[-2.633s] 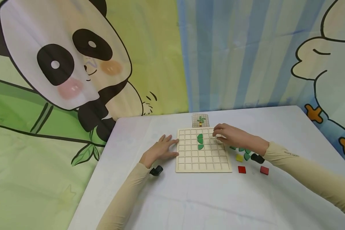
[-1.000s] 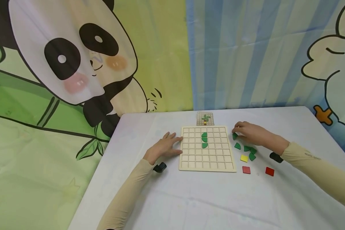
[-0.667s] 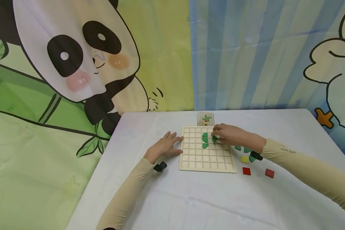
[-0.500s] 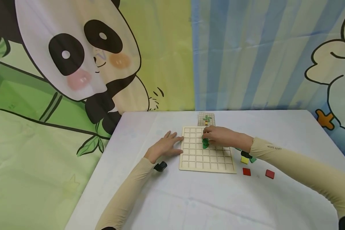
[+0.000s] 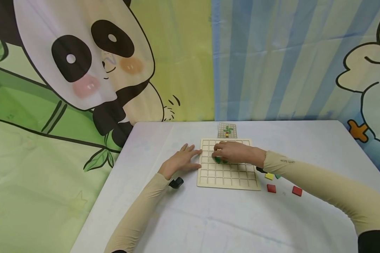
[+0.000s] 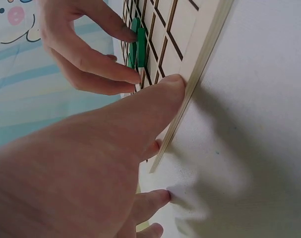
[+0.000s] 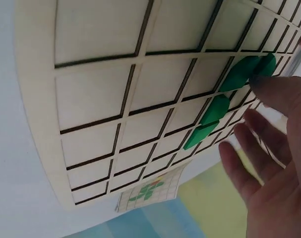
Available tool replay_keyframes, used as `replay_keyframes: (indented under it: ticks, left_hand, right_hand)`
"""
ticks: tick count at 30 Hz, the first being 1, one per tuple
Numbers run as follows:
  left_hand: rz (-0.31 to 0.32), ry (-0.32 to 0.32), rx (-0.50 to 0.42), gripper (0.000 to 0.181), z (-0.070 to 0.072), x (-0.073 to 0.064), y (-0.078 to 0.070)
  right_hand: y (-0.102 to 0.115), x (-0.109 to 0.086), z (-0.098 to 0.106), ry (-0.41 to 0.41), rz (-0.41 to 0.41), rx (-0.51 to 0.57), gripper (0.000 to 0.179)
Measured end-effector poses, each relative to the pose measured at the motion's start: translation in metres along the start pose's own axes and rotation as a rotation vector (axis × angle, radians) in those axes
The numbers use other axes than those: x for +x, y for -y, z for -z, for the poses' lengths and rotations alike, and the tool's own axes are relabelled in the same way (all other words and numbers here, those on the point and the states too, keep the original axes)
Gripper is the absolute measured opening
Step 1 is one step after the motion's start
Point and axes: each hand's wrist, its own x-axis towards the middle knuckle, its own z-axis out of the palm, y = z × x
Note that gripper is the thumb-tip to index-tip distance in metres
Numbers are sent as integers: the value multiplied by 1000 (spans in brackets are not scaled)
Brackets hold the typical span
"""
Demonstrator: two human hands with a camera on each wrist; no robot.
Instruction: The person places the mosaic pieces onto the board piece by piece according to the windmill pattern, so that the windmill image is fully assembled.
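My right hand [image 5: 232, 151] is over the wooden grid board [image 5: 228, 179]. In the right wrist view its thumb touches a green quarter-circle tile [image 7: 267, 63], its other fingers spread apart from the tile. Beside that tile lies another green tile [image 7: 238, 74], and two more green tiles [image 7: 214, 110] run on towards the board's far side. The left wrist view shows the touched tile [image 6: 141, 47] under the right thumb tip. My left hand [image 5: 181, 162] rests at the board's left edge, fingers extended and thumb on the rim. The right hand hides most of the tiles in the head view.
A small pattern card [image 5: 227, 130] with a green figure on a grid lies behind the board. To the right are a yellow square tile [image 5: 269, 176], two red tiles [image 5: 271, 188] and a green tile [image 5: 278, 176], partly covered by the right sleeve. A printed curtain [image 5: 183, 70] hangs behind the table.
My right hand picked up a green tile right of the board and brought it left onto the grid, beside the nearest green tile there. The left hand stays at the board's edge.
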Motion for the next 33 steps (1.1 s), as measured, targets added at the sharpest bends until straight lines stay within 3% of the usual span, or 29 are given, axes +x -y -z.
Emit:
replay_keyframes:
  ticks: [6,15,26,33]
  left_hand:
    - [3,-1,1,72,-1,0,1]
    - [-13,6,-6,72,0,-2,1]
    - [-19,-4,-1,72,5,0,-3]
    - [-4,5,-25,72,2,-1,-3]
  right_hand:
    - [11,-2,-5,-99,-90,39,17]
    - [20,0,-17,-143,-247,265,12]
    - [19,-19,-17,-193,-237,267,12]
    - [12,-26,-8,-191,-189,329,25]
